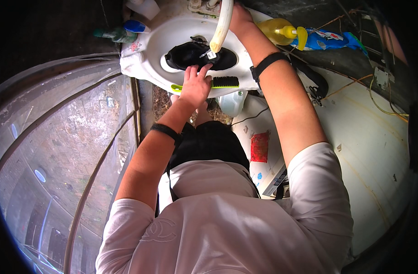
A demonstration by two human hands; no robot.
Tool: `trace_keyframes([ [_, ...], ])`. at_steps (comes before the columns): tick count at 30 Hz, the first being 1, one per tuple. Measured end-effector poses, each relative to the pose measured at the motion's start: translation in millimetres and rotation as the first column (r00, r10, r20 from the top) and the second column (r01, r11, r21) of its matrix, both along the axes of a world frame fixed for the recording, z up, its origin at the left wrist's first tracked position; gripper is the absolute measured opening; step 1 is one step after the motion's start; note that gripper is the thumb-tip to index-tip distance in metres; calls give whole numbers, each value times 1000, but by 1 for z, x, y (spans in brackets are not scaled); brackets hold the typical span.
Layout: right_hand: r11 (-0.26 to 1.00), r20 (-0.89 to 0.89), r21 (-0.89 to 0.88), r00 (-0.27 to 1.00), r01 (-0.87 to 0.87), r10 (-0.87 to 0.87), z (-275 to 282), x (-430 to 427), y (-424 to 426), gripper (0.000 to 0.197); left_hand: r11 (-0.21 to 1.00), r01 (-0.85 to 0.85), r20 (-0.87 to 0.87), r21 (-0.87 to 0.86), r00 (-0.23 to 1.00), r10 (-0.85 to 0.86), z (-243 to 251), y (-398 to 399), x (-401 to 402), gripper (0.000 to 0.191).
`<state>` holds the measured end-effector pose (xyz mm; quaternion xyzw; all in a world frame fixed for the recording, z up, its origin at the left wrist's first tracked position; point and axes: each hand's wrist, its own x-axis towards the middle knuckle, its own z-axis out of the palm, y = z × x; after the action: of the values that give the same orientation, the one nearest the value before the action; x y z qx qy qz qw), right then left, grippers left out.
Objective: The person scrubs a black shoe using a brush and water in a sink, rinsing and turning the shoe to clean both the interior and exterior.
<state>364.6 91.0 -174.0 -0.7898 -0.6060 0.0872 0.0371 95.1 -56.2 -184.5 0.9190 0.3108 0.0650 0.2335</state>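
Note:
A black shoe (202, 56) with a white tag lies in the white washbasin (154, 44). My left hand (197, 84) reaches over the basin's front rim, fingers spread, fingertips touching the shoe's near edge. Under that hand, a green-handled brush (226, 82) lies along the rim with its dark bristles facing up. A pale hose (223, 29) comes down from the top of the picture and ends just above the shoe. My right hand (239, 19) is at the back of the basin beside the hose. Its fingers are mostly hidden, so what they hold is unclear.
A yellow pump bottle (279, 31) and a blue plastic packet (327, 39) sit right of the basin. On the left are a blue-topped item (135, 26) and a green bottle (118, 35). A white appliance (352, 137) stands at my right, with transparent sheeting (82, 137) at left.

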Motion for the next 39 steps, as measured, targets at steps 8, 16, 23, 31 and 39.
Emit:
trace_keyframes([
  [8,998,110,-36,993,-42,46,3,0,-2,50,1000,7,22,-6,1000,-7,-5,3,-2,22],
  [16,986,74,-165,997,2,10,-2,-3,19,56,1000,14,-9,-3,1000,-14,-1,3,-1,22],
  [23,970,6,-207,992,125,-126,14,-17,2,37,999,40,11,-21,999,-40,2,6,-7,22],
  [31,926,-441,-242,818,289,-370,90,-50,-189,26,992,123,77,-31,990,-121,36,19,-22,26],
  [39,922,-920,-387,-67,-15,-387,65,-145,-280,78,875,189,364,-445,931,-16,61,-2,-20,37],
])
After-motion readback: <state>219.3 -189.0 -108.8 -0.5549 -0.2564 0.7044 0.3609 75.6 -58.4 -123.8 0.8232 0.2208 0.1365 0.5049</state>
